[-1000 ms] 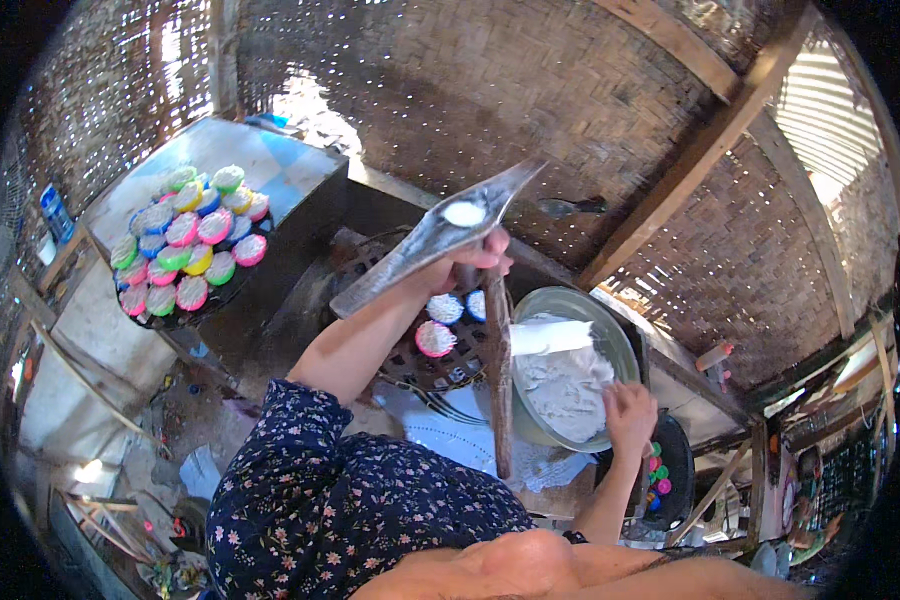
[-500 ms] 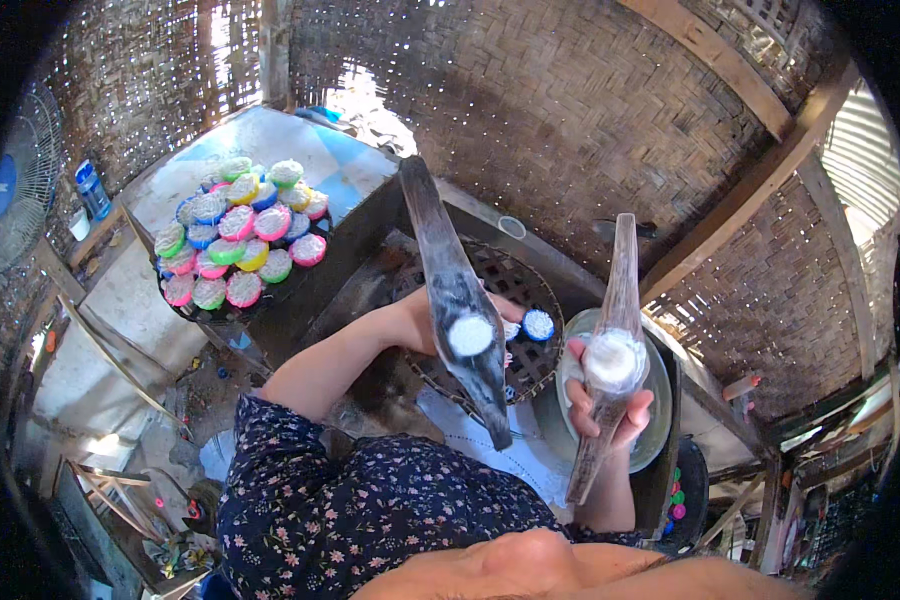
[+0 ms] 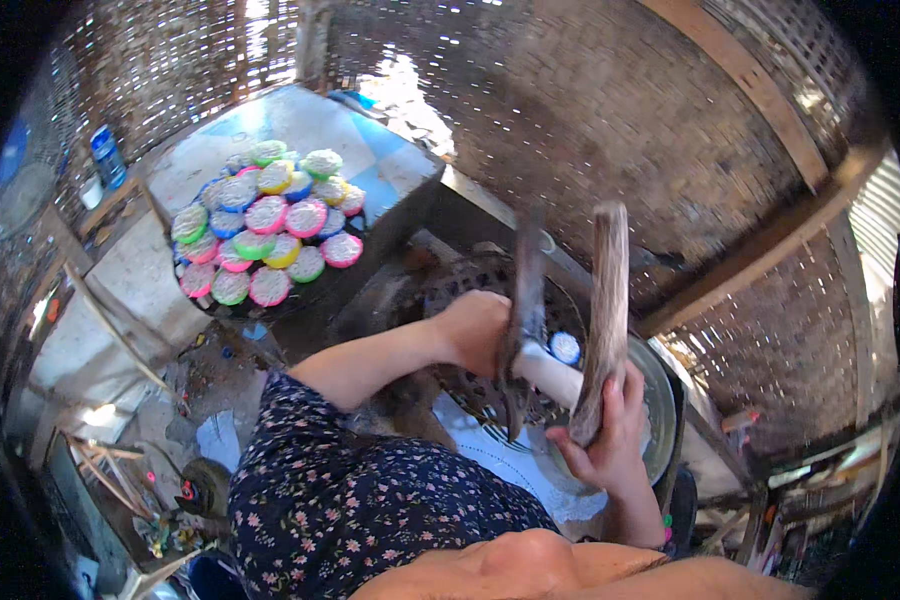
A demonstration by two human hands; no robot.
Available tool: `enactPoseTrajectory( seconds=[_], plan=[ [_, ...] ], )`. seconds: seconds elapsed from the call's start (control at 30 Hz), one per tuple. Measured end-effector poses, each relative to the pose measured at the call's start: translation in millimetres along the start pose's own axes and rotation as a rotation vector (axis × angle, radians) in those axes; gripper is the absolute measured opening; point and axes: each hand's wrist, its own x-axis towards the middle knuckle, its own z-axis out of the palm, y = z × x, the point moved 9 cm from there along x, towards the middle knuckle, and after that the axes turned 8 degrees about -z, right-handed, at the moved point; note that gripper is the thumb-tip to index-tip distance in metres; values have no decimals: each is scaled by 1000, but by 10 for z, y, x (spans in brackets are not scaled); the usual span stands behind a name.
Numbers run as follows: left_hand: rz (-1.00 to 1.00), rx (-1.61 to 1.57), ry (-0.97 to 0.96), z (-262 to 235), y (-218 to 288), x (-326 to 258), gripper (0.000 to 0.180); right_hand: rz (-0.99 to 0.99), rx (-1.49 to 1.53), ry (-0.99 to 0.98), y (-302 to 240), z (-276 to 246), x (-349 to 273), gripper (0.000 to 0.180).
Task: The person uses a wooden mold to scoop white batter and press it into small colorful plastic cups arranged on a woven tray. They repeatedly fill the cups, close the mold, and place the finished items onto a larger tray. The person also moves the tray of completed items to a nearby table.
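My left hand (image 3: 478, 330) is closed on a dark wooden bar (image 3: 527, 280) that is held on edge and smeared by motion. My right hand (image 3: 615, 425) grips a lighter wooden bar (image 3: 606, 300), with the thumb on its near side. A white cylinder (image 3: 552, 376) spans the gap between the two bars; how it joins each one is hidden. Just beyond it sits a small blue-rimmed cup (image 3: 565, 348) with white filling. Below my hands lies a dark openwork woven tray (image 3: 450, 275), partly covered by the bars and my left arm.
On the left, many colourful cups (image 3: 266, 215) of white strands are heaped at the corner of a tiled counter (image 3: 300, 115). A metal basin (image 3: 662, 410) stands beside my right hand. White cloth (image 3: 560, 480) lies near my body. Woven walls (image 3: 530, 120) close off the back.
The two bars, held apart with white round faces showing, have been turned on edge and brought close together, the white cylinder now between them. The whole view has shifted slightly.
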Motion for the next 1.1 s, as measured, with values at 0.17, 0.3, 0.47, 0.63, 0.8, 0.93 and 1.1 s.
enactPoseTrajectory(
  seconds=[0.17,0.3,0.47,0.63,0.8,0.93,1.1],
  plan=[
    [63,-115,-5,76,173,-3,27,49,78,-8,-47,167,-114,96],
    [-32,-114,-57,210,47,10,29,141,64,1,15,402,-209,96],
    [-82,-117,-52,234,-134,70,32,166,120,3,296,638,-220,102],
    [-279,-216,-126,392,-484,71,41,824,1366,-37,650,1132,-388,102],
    [269,-1572,-329,-160,-295,351,90,946,1787,-192,419,1191,-636,100],
    [552,-2234,-365,-1108,-39,553,97,958,1918,-476,302,1158,-757,105],
    [349,-1971,-158,-880,-419,839,94,1009,1975,-486,587,971,-850,105]
  ],
)
